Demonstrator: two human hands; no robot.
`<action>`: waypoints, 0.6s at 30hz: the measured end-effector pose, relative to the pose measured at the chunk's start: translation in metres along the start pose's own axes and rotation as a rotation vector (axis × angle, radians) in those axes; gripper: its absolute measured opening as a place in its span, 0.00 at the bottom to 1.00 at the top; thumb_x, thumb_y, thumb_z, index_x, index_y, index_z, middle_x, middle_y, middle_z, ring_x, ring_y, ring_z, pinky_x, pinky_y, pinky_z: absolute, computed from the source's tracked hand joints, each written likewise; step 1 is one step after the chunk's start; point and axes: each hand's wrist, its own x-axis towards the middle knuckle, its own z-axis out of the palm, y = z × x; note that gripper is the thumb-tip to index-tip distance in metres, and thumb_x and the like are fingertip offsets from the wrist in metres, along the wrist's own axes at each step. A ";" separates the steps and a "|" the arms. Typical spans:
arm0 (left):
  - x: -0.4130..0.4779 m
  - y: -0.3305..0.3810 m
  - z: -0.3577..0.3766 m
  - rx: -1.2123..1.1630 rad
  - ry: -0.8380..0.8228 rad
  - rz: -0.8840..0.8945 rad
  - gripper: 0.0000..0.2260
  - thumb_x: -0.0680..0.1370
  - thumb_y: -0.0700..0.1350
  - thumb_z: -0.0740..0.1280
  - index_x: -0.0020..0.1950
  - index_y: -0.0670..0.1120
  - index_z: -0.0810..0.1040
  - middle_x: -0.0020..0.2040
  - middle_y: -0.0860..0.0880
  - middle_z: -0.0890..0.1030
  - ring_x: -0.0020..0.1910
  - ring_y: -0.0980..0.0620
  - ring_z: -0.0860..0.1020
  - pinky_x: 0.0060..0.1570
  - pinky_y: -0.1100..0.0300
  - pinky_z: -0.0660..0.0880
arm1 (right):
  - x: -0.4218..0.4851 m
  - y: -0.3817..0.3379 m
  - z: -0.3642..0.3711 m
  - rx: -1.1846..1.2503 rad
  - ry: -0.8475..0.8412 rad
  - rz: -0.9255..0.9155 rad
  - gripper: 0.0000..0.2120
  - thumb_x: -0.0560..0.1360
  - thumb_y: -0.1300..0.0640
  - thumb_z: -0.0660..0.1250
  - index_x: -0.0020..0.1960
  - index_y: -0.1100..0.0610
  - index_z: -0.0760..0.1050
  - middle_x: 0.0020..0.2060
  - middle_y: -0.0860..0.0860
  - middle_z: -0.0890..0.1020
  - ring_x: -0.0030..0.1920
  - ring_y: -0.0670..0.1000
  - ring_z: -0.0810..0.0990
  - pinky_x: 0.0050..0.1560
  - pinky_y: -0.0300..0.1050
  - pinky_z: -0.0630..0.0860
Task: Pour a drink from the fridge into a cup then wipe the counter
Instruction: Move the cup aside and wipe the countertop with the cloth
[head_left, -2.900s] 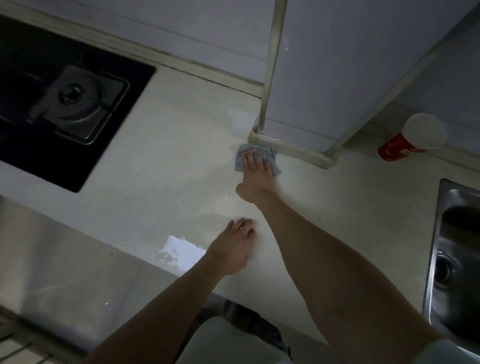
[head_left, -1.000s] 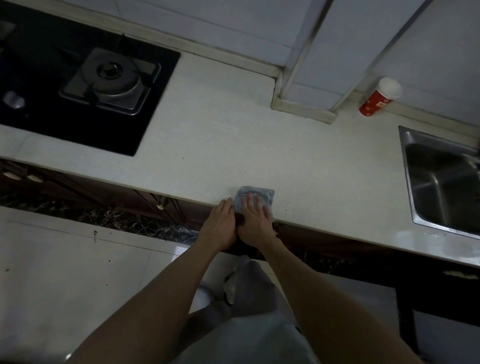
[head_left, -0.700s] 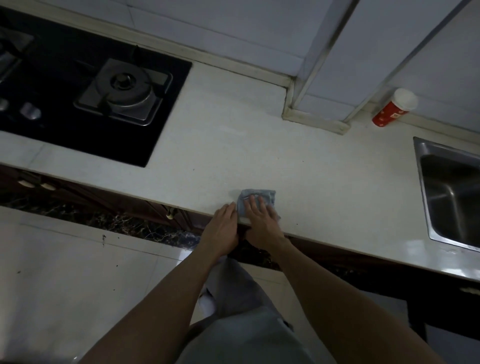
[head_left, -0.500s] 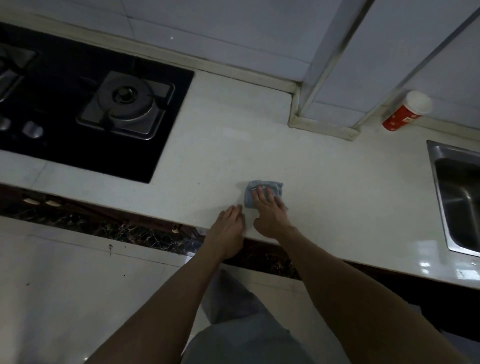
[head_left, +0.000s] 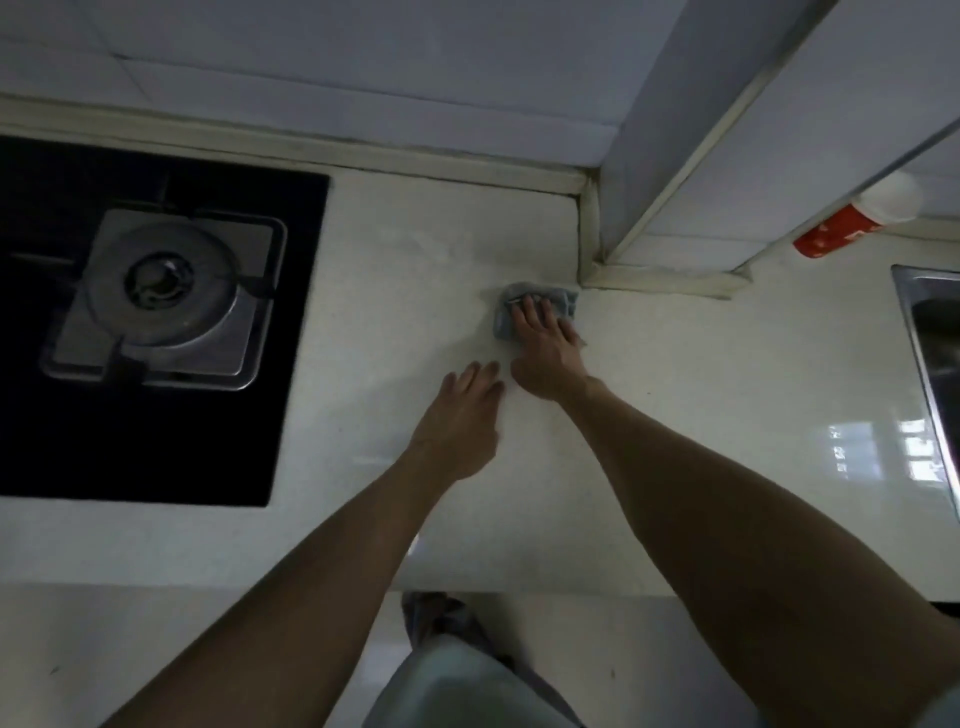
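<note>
Pale table (head_left: 701, 374), seen from above; its near edge crosses the lower frame. Black glass hob (head_left: 296, 291), cut off at the left edge, with one burner (head_left: 158, 283) in full view. Tiled pillar (head_left: 670, 156) rising from the table's back edge. Steel sink (head_left: 930, 317), only its left rim and part of the basin showing. Left hand (head_left: 462, 415), fingers straight and close together, lying flat at the table; contact cannot be confirmed. Right hand (head_left: 545, 343), fingers straight and slightly spread, pressing on a blue-grey cloth (head_left: 569, 303) just in front of the pillar's base, most of the cloth hidden beneath it. Red cup (head_left: 844, 231) behind the pillar, beside the sink; contents not visible.
</note>
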 end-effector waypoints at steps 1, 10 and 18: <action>0.009 -0.004 -0.005 0.007 -0.003 -0.006 0.27 0.80 0.46 0.61 0.78 0.41 0.58 0.80 0.43 0.51 0.79 0.44 0.51 0.76 0.47 0.53 | 0.010 -0.001 -0.004 -0.011 0.005 0.002 0.40 0.75 0.55 0.61 0.80 0.52 0.42 0.79 0.50 0.43 0.78 0.52 0.39 0.77 0.53 0.39; 0.035 -0.023 -0.021 0.071 -0.130 0.034 0.24 0.80 0.44 0.57 0.76 0.41 0.61 0.79 0.43 0.55 0.78 0.43 0.53 0.75 0.46 0.54 | 0.120 -0.004 -0.053 -0.047 0.121 0.136 0.36 0.74 0.54 0.61 0.78 0.51 0.49 0.77 0.51 0.53 0.77 0.57 0.50 0.73 0.59 0.54; 0.042 -0.028 -0.020 0.165 -0.144 0.104 0.24 0.78 0.44 0.60 0.74 0.38 0.63 0.75 0.37 0.59 0.73 0.38 0.60 0.70 0.42 0.63 | 0.158 -0.001 -0.074 -0.134 0.133 0.183 0.38 0.75 0.50 0.62 0.78 0.59 0.48 0.76 0.57 0.56 0.76 0.59 0.54 0.74 0.57 0.55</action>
